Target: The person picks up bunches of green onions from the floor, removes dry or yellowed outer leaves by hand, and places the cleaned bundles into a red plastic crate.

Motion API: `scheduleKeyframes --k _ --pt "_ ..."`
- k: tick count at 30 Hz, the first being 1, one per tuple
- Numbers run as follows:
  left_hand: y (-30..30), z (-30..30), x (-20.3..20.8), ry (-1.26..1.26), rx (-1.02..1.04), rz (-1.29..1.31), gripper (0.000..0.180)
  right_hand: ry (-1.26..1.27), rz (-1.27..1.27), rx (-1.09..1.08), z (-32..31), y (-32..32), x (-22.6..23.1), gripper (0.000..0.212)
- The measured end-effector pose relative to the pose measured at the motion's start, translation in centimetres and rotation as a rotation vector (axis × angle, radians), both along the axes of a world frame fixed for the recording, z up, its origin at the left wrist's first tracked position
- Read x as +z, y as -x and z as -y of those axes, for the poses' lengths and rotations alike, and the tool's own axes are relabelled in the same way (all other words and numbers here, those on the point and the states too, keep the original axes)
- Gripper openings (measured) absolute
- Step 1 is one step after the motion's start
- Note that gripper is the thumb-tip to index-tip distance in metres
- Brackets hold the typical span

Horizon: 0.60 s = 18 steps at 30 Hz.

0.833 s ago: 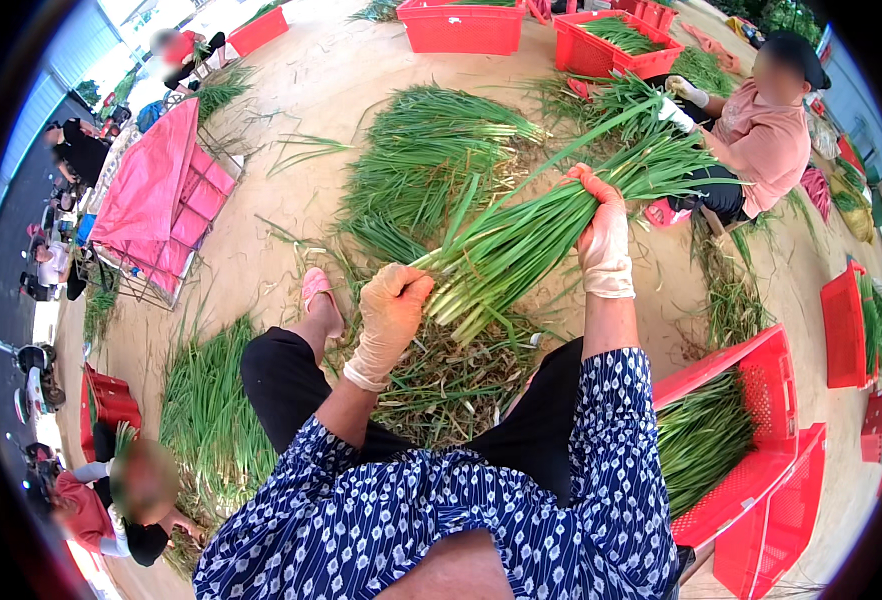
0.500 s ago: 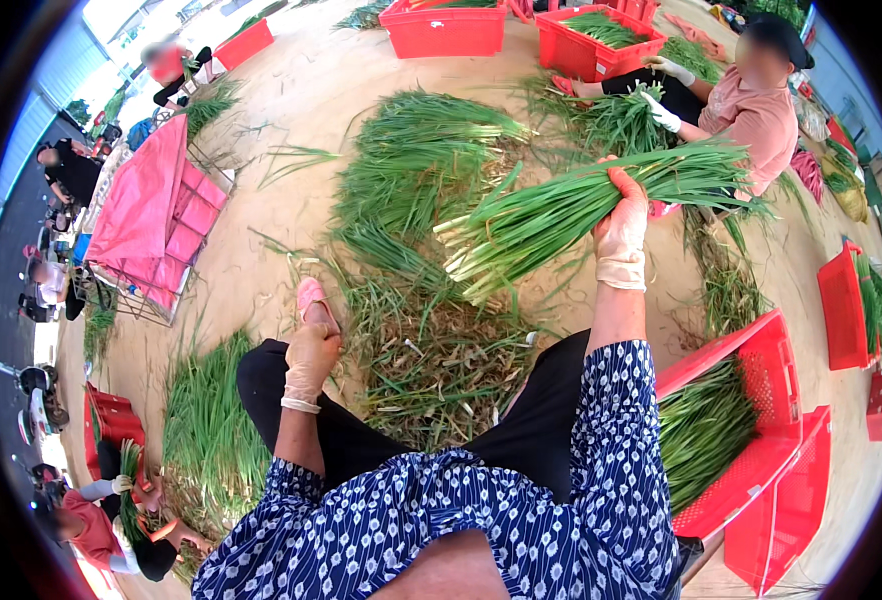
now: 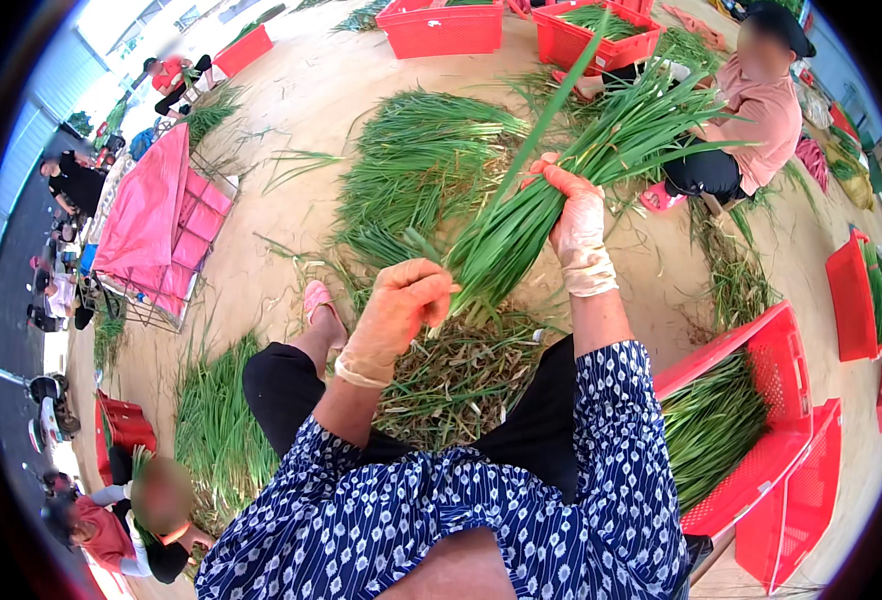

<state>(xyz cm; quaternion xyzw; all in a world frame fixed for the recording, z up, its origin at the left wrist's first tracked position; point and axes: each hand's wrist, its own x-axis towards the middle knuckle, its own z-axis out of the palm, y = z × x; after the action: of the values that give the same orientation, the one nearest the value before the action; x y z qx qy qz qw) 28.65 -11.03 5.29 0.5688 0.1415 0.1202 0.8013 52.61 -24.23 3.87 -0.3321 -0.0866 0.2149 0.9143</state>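
My gloved right hand (image 3: 575, 215) grips a thick bunch of garlic chives (image 3: 506, 235) around its middle. The green leaf ends fan out to the upper right, and the pale stem ends point down toward me. One long blade stands up apart from the rest. My gloved left hand (image 3: 406, 305) is closed right beside the stem ends, its fingertips at their edge; what it pinches, if anything, is hidden. Below both hands, between my knees, lies a heap of trimmed dry leaves (image 3: 451, 385). Farther off, a large pile of chives (image 3: 411, 160) spreads on the ground.
At my right, a red crate (image 3: 786, 370) holds chives. Another chive pile (image 3: 221, 420) lies to my left. A pink-covered cart (image 3: 156, 220) stands farther left. A co-worker (image 3: 761, 110) sits at the far right near red crates (image 3: 596, 45); another person (image 3: 96, 525) sits at lower left.
My left hand has risen from my knee to the bunch's stem ends. My right hand has drawn the bunch closer and to the left, tilting its stems down toward me.
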Motion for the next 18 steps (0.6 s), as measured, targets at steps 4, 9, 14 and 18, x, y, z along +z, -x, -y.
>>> scheduleKeyframes --k 4,9,14,18 --pt "5.0 -1.0 2.5 0.015 -0.114 0.187 0.021 -0.086 -0.157 -0.054 0.7 -1.5 -0.2 0.019" --pt "8.2 -2.9 1.9 -0.023 -0.106 0.262 0.021 -0.068 -0.149 -0.141 1.8 -4.5 -1.6 0.019" --pt "6.0 -3.3 -2.0 -0.912 0.182 -0.104 0.015 -0.207 -0.15 -0.108 2.0 -5.4 -2.5 0.025" --pt "1.8 -1.6 -4.5 -1.03 0.384 -0.018 0.019 -0.13 -0.142 -0.107 1.3 -4.3 -2.1 0.03"
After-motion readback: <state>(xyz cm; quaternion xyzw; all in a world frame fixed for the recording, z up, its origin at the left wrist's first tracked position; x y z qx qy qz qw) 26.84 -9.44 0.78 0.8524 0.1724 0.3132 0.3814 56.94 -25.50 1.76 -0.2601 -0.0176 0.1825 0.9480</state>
